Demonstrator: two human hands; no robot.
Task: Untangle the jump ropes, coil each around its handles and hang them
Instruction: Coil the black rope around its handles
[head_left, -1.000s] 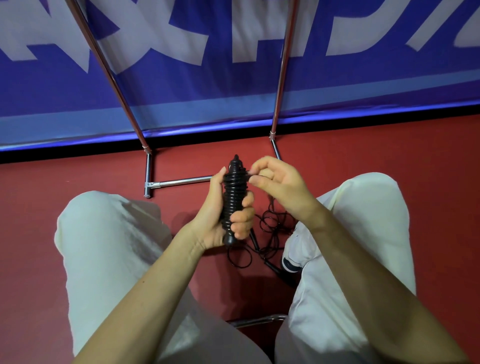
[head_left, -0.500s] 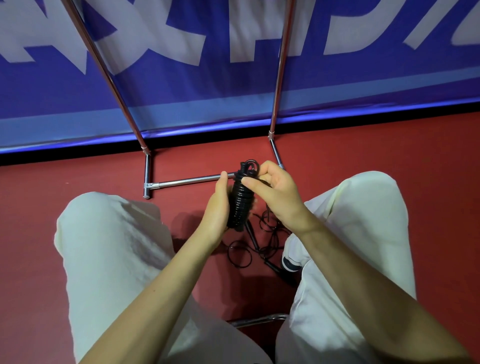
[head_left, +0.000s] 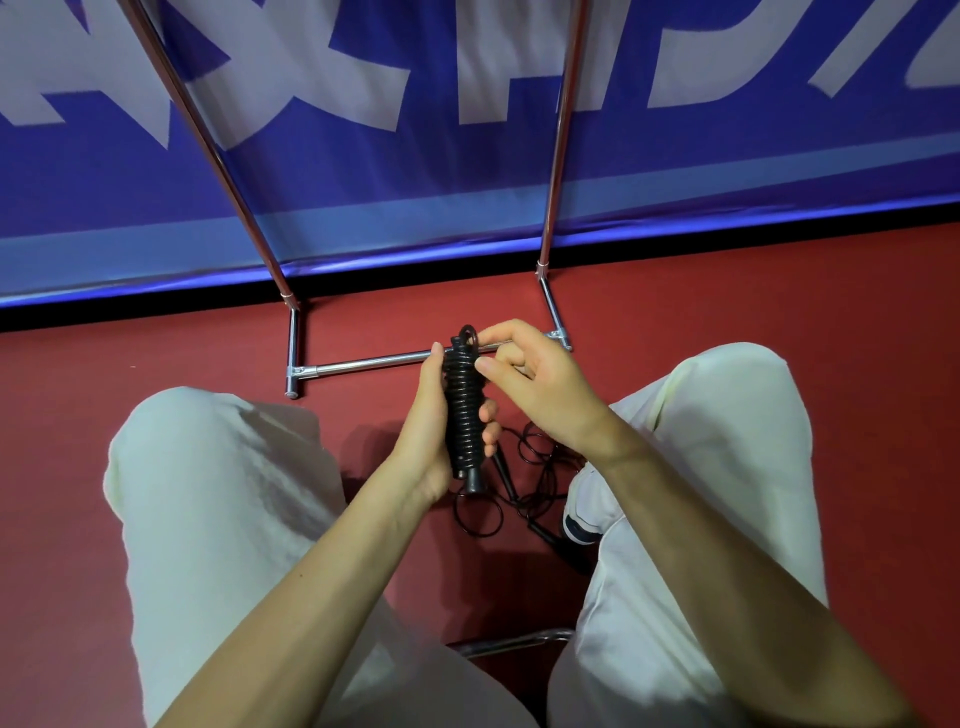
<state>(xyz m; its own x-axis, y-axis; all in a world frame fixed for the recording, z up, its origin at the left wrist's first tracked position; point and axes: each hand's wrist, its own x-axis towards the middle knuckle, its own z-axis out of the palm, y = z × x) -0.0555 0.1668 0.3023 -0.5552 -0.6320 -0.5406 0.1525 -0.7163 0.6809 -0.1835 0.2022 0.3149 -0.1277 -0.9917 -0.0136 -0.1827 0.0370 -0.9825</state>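
My left hand (head_left: 428, 423) grips a black jump rope (head_left: 464, 410) that is coiled tightly around its handles, held upright between my knees. A small loop of cord sticks up at the top of the coil. My right hand (head_left: 530, 382) is at that top end, its thumb and forefinger pinching the loop. A second black jump rope (head_left: 524, 493) lies in a loose tangle on the red floor below my hands, partly hidden by my right leg.
A chrome rack (head_left: 363, 362) stands ahead, its base bar on the red floor and two uprights rising past a blue banner (head_left: 415, 156). My knees in pale trousers flank the hands. A white shoe (head_left: 582, 514) sits beside the tangled rope.
The coiled rope tilted away and came back upright in my left hand. My right hand worked around the top end, where a small loop of cord now stands up.
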